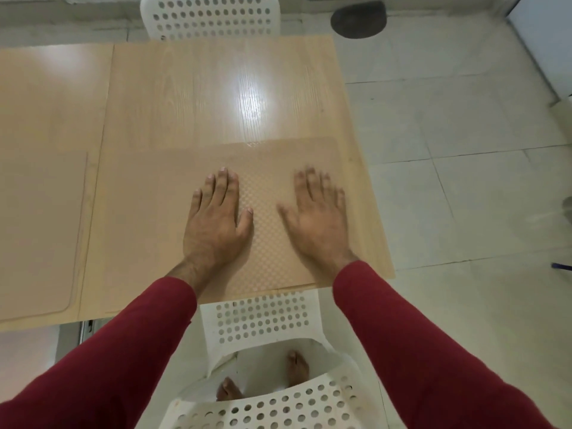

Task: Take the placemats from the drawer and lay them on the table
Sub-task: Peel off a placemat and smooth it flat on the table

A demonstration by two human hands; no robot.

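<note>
A translucent tan placemat (148,212) with a fine checked texture lies flat on the near right part of the light wooden table (216,88). My left hand (216,221) rests palm down on the mat, fingers spread. To its right, my right hand (318,215) also lies flat over the mat, blurred by motion. A second placemat (40,236) lies on the left table section, its rounded corner near the front edge. No drawer is in view.
A white perforated chair (266,323) stands tucked at the near table edge, right below my arms. Another white chair (210,17) stands at the far side. Pale tiled floor (464,181) spreads to the right, with a dark round object (359,20) at the back.
</note>
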